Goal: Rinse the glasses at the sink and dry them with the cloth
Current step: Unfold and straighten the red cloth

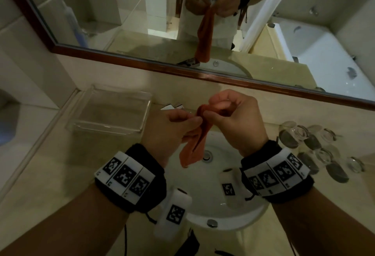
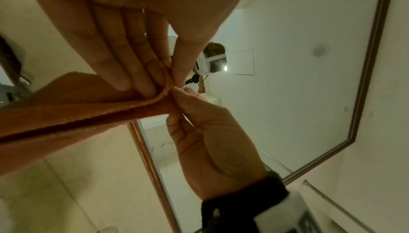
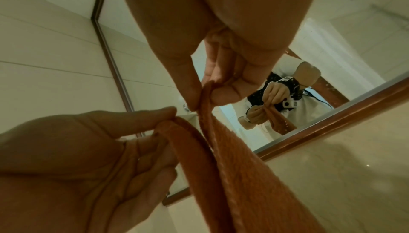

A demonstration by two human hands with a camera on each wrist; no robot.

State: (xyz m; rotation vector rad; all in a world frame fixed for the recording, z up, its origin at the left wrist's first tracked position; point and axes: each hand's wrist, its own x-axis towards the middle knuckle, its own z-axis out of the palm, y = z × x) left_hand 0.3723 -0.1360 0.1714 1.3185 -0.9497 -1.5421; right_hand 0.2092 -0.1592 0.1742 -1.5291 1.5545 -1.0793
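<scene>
Beige counter (image 1: 46, 166), round white sink (image 1: 205, 193) below framed mirror (image 1: 142, 67). Cloth (image 1: 197, 144), orange, is pinched by left hand (image 1: 174, 126) and right hand (image 1: 233, 118), thumbs against fingertips, above the basin. Glasses (image 1: 316, 146) are clustered at 3 o'clock; clear tray (image 1: 109, 111) at 10 o'clock.

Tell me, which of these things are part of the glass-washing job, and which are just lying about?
Part of the job:
- orange cloth, pinched by left hand and right hand
- glasses on the counter, right of the sink
- sink

Just lying about:
- clear plastic tray
- mirror
</scene>
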